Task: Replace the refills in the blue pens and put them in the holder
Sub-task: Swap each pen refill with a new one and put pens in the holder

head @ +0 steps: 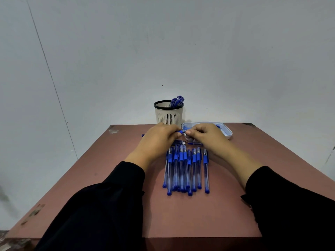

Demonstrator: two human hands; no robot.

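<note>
My left hand (157, 138) grips a blue pen (181, 131) held sideways above the table; its far end pokes out left of the hand. My right hand (206, 136) pinches the pen's tip end, fingertips meeting those of the left hand. A row of several blue pens (186, 169) lies on the table below my hands. A few loose refills (181, 142) lie just beyond that row. The white slotted holder (169, 114) with a black rim stands at the table's far edge with several blue pens (177, 101) in it.
A white tray (227, 132) with blue pieces sits to the right of the holder, partly behind my right hand. The reddish-brown table (181, 214) stands against a grey wall. Black sleeves cover both forearms.
</note>
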